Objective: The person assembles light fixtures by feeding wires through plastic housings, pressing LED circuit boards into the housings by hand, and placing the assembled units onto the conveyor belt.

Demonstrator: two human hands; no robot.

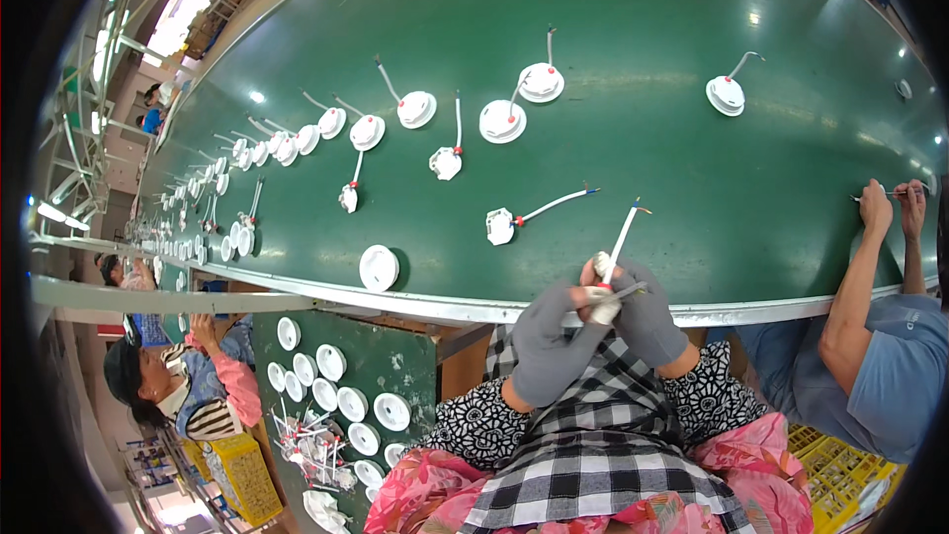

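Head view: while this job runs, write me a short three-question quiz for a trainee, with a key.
1. What sticks up from between the person's left hand and right hand?
2. True or false: a cable rises from the white round cap lying left of the hands, by the front edge of the green table.
3. The co-worker's hands at the right of the view are: A, in grey gloves; B, bare; C, hidden under the table.

Key
1. A white cable with coloured wire ends at its tip.
2. False: no cable shows on it.
3. B.
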